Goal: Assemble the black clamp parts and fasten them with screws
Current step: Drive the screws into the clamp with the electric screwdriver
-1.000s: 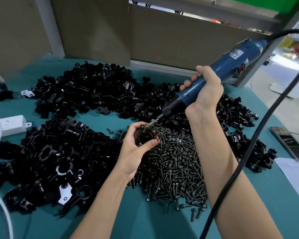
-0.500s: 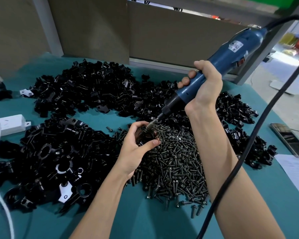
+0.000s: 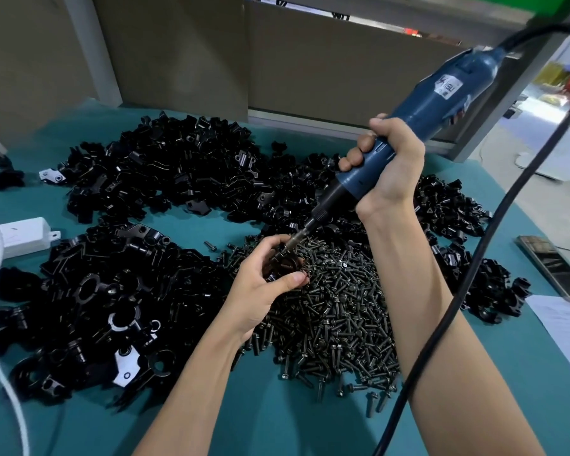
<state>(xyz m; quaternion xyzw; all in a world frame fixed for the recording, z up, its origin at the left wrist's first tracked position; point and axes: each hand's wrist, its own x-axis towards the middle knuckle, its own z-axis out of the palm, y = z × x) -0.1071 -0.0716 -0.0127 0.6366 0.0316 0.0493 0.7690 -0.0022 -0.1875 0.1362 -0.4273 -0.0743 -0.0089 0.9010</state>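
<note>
Head view: the black clamp part (image 3: 286, 263) is over the screw pile (image 3: 339, 311), pinched between the thumb and curled fingers of the left hand (image 3: 264, 286). The right hand (image 3: 390, 169) grips the tilted blue electric screwdriver (image 3: 435, 103), its bit meeting the clamp. Heaps of clamp parts (image 3: 112, 291) lie around on the teal table (image 3: 277, 422).

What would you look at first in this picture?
Probably the big blue electric screwdriver, gripped by the right hand in the upper right, with its tip pointing down into a black clamp part that the left hand holds mid-picture. Next come the pile of screws under the hands and the heaps of black clamp parts spread across the left of the teal table.
</note>
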